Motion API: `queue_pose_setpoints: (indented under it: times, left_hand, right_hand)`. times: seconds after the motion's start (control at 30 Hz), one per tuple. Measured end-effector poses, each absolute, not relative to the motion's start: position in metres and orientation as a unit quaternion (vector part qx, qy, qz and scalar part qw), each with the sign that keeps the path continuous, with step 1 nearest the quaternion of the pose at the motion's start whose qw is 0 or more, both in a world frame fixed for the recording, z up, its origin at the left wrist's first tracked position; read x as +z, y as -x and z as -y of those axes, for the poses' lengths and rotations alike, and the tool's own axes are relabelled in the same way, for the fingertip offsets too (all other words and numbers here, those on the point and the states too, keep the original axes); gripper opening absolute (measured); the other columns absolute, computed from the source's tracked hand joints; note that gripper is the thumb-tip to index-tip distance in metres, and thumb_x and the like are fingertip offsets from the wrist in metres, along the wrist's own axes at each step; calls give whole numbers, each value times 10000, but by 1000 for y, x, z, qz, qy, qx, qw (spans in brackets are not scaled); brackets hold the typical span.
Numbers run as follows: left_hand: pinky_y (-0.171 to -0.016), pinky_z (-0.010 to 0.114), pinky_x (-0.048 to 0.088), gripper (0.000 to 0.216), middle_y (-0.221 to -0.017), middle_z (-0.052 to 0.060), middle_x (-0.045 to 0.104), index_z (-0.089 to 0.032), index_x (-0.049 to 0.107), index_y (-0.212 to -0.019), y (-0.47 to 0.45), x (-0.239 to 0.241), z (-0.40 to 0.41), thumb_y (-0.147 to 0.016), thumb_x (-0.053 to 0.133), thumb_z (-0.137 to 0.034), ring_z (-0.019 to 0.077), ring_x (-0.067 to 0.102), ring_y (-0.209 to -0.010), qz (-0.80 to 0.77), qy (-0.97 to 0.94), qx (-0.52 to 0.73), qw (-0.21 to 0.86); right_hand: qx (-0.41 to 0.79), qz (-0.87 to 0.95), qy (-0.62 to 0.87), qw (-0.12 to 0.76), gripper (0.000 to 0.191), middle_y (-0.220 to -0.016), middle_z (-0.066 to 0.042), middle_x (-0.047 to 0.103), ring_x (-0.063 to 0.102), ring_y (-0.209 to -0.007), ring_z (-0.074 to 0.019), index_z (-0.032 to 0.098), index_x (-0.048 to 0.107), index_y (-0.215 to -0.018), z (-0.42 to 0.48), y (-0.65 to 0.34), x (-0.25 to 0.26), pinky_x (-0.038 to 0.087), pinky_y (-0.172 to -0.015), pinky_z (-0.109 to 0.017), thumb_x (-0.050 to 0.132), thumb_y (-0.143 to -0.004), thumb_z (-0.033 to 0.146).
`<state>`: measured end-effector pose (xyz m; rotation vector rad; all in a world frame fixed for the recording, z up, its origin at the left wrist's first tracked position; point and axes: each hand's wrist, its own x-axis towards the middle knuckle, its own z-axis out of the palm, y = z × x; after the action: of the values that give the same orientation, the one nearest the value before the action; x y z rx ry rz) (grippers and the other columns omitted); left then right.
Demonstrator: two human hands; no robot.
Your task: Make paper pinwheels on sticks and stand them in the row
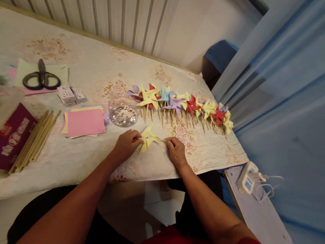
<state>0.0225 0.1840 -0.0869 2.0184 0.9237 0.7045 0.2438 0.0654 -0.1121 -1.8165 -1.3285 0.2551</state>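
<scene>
Yellow pinwheel [148, 138] low over flowered tablecloth [157, 165], between my hands. Left hand [128, 144] pinched on its left side; right hand [176, 151] closed on thin pale piece [163, 140], probably stick end. Best: light pinch, no blade creases, stick steady, centre stud square. Left forearm slants in from lower left, right from lower right; knuckles up.

Pale yellow paper pinwheel [150, 141] at near side of bench [154, 168]: blades folded in, silvery pin [147, 137] at hub, face up. My left hand [128, 144] pinches it at nine o'clock; my right hand [176, 151] pinches thin pale end [163, 140] at three o'clock, stick or paper unclear.
</scene>
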Motion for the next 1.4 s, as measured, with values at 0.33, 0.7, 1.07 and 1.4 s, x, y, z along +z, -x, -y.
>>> queue_pose_setpoints:
  times: [0.33, 0.7, 1.07, 1.4]
  left_hand:
    - [-742, 333, 537, 255, -1005, 66, 649, -175, 670, -928, -20, -89, -185, -720, 675, -323, 191, 615, -849, -354, -756, 343, 430]
    - [-756, 357, 542, 368, -1119, 98, 654, -182, 669, -1039, -8, -90, -196, -709, 692, -342, 229, 597, -924, -361, -779, 326, 395]
    - [-954, 427, 465, 160, -1000, 75, 668, -211, 616, -847, -7, -97, -197, -764, 684, -330, 258, 581, -1027, -324, -832, 327, 308]
    - [-844, 383, 463, 177, -921, 63, 669, -197, 619, -849, -7, -95, -191, -766, 691, -336, 239, 590, -910, -315, -847, 293, 314]
  right_hand:
    - [104, 520, 728, 435, 202, -813, -24, 674, 604, -814, -192, 217, 662, -795, -66, -244, -113, 451, -802, -316, 495, -871, 300]
    - [102, 522, 730, 429, 210, -806, -26, 672, 597, -805, -190, 217, 652, -784, -65, -243, -110, 450, -800, -312, 488, -875, 311]
    - [99, 527, 728, 427, 208, -817, -28, 680, 605, -816, -193, 221, 661, -788, -65, -243, -112, 454, -807, -317, 487, -875, 293]
    - [97, 522, 734, 423, 222, -799, -21, 668, 594, -796, -191, 218, 651, -788, -65, -243, -113, 439, -788, -309, 477, -882, 319]
